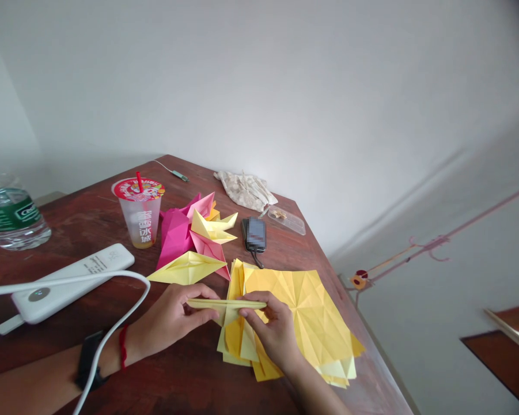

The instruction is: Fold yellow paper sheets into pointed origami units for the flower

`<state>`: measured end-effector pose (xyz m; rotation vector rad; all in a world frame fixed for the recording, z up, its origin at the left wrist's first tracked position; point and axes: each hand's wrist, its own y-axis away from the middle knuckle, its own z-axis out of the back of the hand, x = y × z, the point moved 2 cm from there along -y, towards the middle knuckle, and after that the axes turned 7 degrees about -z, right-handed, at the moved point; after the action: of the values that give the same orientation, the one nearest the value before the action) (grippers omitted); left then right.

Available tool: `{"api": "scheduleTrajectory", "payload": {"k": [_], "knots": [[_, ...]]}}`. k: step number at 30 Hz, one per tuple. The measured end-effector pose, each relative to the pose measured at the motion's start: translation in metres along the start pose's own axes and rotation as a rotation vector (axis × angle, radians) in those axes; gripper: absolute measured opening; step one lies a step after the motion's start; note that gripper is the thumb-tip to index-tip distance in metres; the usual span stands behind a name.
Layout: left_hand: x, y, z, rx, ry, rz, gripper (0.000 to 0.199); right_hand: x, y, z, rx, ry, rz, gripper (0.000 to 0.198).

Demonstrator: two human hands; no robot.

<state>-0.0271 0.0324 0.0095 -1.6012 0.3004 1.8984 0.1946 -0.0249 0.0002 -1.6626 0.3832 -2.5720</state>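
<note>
My left hand (185, 314) and my right hand (270, 325) pinch opposite ends of a pale yellow folded paper (227, 304), seen nearly edge-on. Thumbs press from the near side, fingers from the far side. Beneath and right of my right hand lies a stack of creased yellow paper sheets (305, 314). Just beyond my left hand rests a pale yellow folded paper boat (189, 267). Behind it are a magenta folded paper piece (174, 235), a pink one (209, 246) and another yellow paper boat (213, 227).
On the wooden table (207, 374) stand a drink cup (140, 219) and a water bottle (15, 216). A white power bank (75, 282) and its cable (112, 328) lie at the left. Further back are a phone (254, 233), a crumpled cloth (246, 190) and a clear plastic tray (291, 222).
</note>
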Motion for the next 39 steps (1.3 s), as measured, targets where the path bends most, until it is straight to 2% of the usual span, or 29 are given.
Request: {"api": "scheduleTrajectory", "payload": {"k": [6,10,15,19,22,25,30,34,39], "knots": [[-0.005,-0.001,0.001,0.113,0.02,0.014,0.025,-0.002,0.0,0.001,0.047,-0.018,-0.054,0.016],[-0.001,-0.003,0.003,0.117,0.077,0.006,0.031,0.0,0.0,-0.001,0.079,-0.171,-0.137,0.02],[0.006,-0.002,-0.002,0.197,0.158,0.078,0.043,0.001,-0.006,-0.002,0.023,-0.401,-0.257,0.029],[0.008,0.001,-0.006,0.268,0.214,0.166,0.048,0.001,-0.01,0.002,-0.039,-0.426,-0.287,0.031],[0.006,0.003,-0.007,0.285,0.193,0.189,0.049,0.002,-0.012,0.005,-0.042,-0.426,-0.275,0.031],[0.001,0.003,-0.008,0.283,0.198,0.142,0.045,0.005,-0.01,0.003,-0.011,-0.409,-0.233,0.03],[-0.007,0.003,-0.013,0.337,0.322,0.077,0.042,0.007,0.002,-0.005,0.079,-0.211,-0.123,0.022],[-0.007,0.003,-0.011,0.314,0.162,0.067,0.04,0.01,0.01,-0.013,0.164,-0.089,-0.042,0.019],[-0.008,0.003,-0.007,0.309,0.023,0.028,0.039,0.008,0.012,-0.017,0.152,-0.067,-0.047,0.017]]}}
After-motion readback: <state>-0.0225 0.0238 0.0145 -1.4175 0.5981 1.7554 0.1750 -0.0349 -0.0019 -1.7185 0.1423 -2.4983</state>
